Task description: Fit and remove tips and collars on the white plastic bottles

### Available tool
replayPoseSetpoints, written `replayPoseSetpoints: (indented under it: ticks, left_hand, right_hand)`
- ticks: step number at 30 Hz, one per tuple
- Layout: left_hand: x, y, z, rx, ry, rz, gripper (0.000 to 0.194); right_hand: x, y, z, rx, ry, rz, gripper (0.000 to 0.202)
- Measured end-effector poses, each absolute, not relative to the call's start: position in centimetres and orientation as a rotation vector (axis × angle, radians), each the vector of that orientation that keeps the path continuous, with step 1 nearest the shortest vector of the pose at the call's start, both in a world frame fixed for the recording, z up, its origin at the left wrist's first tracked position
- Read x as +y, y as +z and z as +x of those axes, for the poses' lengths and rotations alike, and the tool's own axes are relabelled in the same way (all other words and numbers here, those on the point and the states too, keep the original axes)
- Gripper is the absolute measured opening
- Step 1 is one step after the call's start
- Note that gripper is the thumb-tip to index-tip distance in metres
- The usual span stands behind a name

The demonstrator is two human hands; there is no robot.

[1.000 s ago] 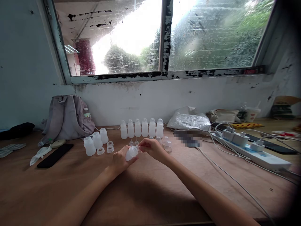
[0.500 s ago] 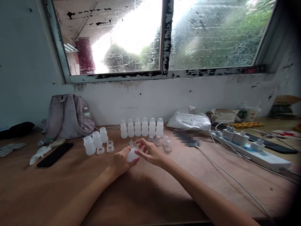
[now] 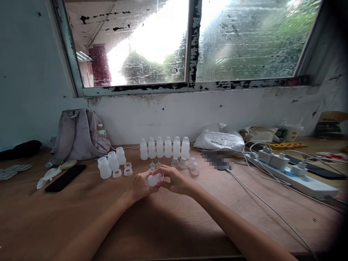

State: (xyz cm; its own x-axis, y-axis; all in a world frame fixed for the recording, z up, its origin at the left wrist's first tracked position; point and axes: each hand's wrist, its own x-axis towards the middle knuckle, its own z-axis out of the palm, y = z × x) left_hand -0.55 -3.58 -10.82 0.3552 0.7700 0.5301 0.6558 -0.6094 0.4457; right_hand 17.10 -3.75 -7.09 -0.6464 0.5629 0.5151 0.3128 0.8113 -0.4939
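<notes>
My left hand (image 3: 139,185) is wrapped round the body of a frosted white baby bottle (image 3: 152,180), which lies tilted with its top to the right. Fingers and thumb of my right hand (image 3: 175,178) close on the bottle's top end, where something clear shows, partly hidden. Just beyond my hands are clear bottle nipples (image 3: 152,165). A row of several capped baby bottles (image 3: 168,149) stands behind them. To the left, three uncapped bottles (image 3: 104,168) stand near white collar rings (image 3: 128,172). Clear dome caps (image 3: 183,164) sit to the right.
At the left are a grey backpack (image 3: 77,134), a black phone-like slab (image 3: 65,178) and a crumpled white wrapper (image 3: 49,177). A silver padded bag (image 3: 219,139) lies against the wall. A white power strip (image 3: 312,186) with plugs and trailing cables occupies the right side.
My right hand has closed from loosely spread fingers onto the top of the bottle. The bottle has turned flatter, its top now pointing more to the right.
</notes>
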Motion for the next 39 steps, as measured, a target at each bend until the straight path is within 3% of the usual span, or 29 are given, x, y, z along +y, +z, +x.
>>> replayPoseSetpoints:
  ticks: [5, 9, 12, 15, 19, 23, 33, 39]
  left_hand:
    - [-3.9, -10.4, -0.5, 1.254, 0.996, 2.454, 0.035]
    - [-4.3, -10.5, -0.2, 1.278, 0.983, 2.53, 0.038]
    - [-4.3, -10.5, -0.2, 1.299, 0.976, 2.537, 0.044]
    - [-4.1, -10.4, -0.3, 1.301, 0.996, 2.496, 0.042]
    - [-3.9, -10.2, -0.4, 1.271, 1.026, 2.418, 0.037]
    - [-3.6, -10.4, -0.5, 1.26, 1.04, 2.383, 0.036]
    - [-3.9, -10.2, -0.4, 1.298, 0.974, 2.428, 0.033]
    - [-4.2, -10.6, 0.4, 1.452, 1.028, 2.44, 0.033]
  right_hand:
    - [-3.4, -7.2, 17.2, -2.248, 0.519, -0.83, 0.029]
    - [-3.0, -7.9, 16.9, -2.218, 0.561, -1.101, 0.049]
    - [-3.0, -8.1, 16.6, -2.191, 0.311, -1.276, 0.059]
    - [-3.1, -7.6, 16.7, -2.094, 0.129, -1.235, 0.052]
    - [-3.3, -6.7, 17.2, -2.169, 0.326, -0.966, 0.03]
    - [-3.0, -6.8, 17.5, -2.23, 0.421, -0.845, 0.024]
    - [-2.9, -8.2, 16.4, -2.195, 0.028, -1.106, 0.031]
    - [-2.4, -8.9, 16.0, -2.118, -0.02, -1.268, 0.037]
